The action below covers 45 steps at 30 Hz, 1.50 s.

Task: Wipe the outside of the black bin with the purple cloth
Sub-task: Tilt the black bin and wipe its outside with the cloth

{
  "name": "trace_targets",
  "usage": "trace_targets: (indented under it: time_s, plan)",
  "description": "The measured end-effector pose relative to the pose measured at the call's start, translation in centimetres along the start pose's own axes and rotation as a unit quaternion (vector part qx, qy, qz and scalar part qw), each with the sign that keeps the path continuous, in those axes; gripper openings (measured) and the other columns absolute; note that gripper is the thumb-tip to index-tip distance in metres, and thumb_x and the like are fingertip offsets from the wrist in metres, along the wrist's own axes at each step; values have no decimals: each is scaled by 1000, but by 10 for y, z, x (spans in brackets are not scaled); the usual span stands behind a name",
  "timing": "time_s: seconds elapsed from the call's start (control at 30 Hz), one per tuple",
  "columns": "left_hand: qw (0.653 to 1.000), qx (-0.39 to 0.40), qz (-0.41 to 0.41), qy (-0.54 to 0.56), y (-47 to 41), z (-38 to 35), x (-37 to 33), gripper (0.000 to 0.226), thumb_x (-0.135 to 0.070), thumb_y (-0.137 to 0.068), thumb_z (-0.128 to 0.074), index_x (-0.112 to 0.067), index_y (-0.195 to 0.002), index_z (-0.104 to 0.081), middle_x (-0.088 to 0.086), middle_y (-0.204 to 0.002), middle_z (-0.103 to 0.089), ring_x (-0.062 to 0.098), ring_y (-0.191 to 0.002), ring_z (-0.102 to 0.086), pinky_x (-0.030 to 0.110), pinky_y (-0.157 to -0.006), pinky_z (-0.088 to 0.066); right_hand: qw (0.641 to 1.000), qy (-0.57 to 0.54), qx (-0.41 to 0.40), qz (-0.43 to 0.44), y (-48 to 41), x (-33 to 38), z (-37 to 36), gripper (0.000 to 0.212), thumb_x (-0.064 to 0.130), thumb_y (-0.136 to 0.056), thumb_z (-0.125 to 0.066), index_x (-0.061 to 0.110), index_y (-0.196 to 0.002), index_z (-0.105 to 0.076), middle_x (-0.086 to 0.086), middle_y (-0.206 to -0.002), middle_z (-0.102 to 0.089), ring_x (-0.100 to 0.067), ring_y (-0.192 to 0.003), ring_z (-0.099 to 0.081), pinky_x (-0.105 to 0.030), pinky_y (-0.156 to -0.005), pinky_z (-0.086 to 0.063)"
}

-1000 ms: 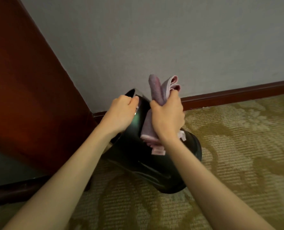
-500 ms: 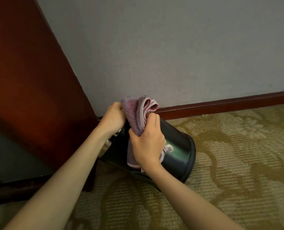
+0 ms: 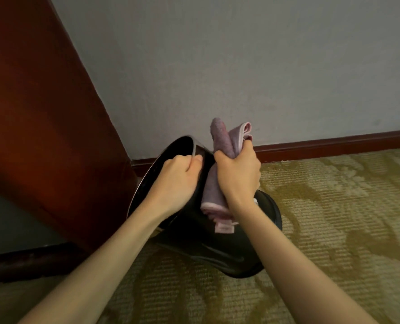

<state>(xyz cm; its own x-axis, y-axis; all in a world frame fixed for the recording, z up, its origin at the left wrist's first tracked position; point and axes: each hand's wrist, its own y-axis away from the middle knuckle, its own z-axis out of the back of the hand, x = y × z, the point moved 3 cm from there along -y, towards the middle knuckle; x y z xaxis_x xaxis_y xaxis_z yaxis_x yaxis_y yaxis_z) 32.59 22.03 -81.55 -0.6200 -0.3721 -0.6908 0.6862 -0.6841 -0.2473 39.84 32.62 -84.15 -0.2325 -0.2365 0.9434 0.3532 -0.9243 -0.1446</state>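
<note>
Black bin [image 3: 217, 249] tipped over on patterned carpet [image 3: 334, 218], centre of frame, mouth pointing to about 10 o'clock toward the dark red wood panel [image 3: 42, 113], base toward 4 o'clock. Left hand [image 3: 178, 181] clamps the bin rim at its upper edge, fingers curled over the lip, thumb on the outer side, fully closed around it. Right hand [image 3: 238, 178] just beside it at 3 o'clock, fist closed tight around the purple cloth [image 3: 214, 195]. Cloth bunched and folded; one end sticks up out of the fist toward 12 o'clock, the other hangs below the fist and lies against the bin's outer wall, pink trim and a small pink tag [image 3: 223, 229] at the bottom edge. Grey wall [image 3: 241, 66] behind at 12 o'clock, dark red skirting board [image 3: 334, 143] running along its foot to 3 o'clock. Both forearms bare, entering from 6 to 7 o'clock and 5 o'clock.
</note>
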Motion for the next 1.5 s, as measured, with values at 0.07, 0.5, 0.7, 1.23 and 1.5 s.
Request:
trace_targets:
  time_s: [0.07, 0.5, 0.7, 1.23, 1.5]
  plan:
    - [1000, 3, -10, -3, 3, -1, -2, 46, -27, -97, -40, -16, -52, -41, -4, -49, -42, 6, -45, -40, 28, -50, -21, 999, 26, 30, -16, -16, -1, -1, 23, 35, -75, -62, 26, -91, -48, 15, -71, -47, -6, -59, -43, -31, -65, -34]
    - [997, 52, -48, 6, 19, -14, -21, 45, -29, -97, -38, -20, -53, -38, -4, -51, -39, 10, -50, -39, 31, -55, -28, 972, 74, 174, -137, -88, -36, -9, 51, 30, -76, -66, 1, -117, -59, -19, -112, -64, -34, -96, -61, -31, -73, -44]
    - [996, 78, -45, 16, 7, -25, -31, 47, -29, -97, -39, -16, -52, -38, -2, -49, -39, 8, -45, -40, 29, -48, -26, 981, 54, 123, -143, -88, -46, 9, 48, 31, -76, -65, 4, -116, -60, -15, -105, -61, -30, -89, -57, -31, -72, -42]
    - [996, 77, -43, 2, -2, -35, -36, 53, -25, -96, -42, -18, -44, -32, -3, -42, -35, 4, -41, -40, 25, -44, -24, 993, -39, -66, -86, -12, -63, 56, 17, 30, -82, -60, 23, -91, -46, 16, -75, -44, 1, -65, -40, -27, -58, -29]
    - [994, 92, -54, -29, 16, -65, -58, 45, -35, -95, -37, -17, -54, -40, 6, -64, -50, 34, -71, -57, 35, -61, -36, 989, -49, -14, -136, -7, -92, 91, 30, 28, -80, -62, 16, -106, -53, -5, -99, -59, -24, -89, -56, -37, -79, -46]
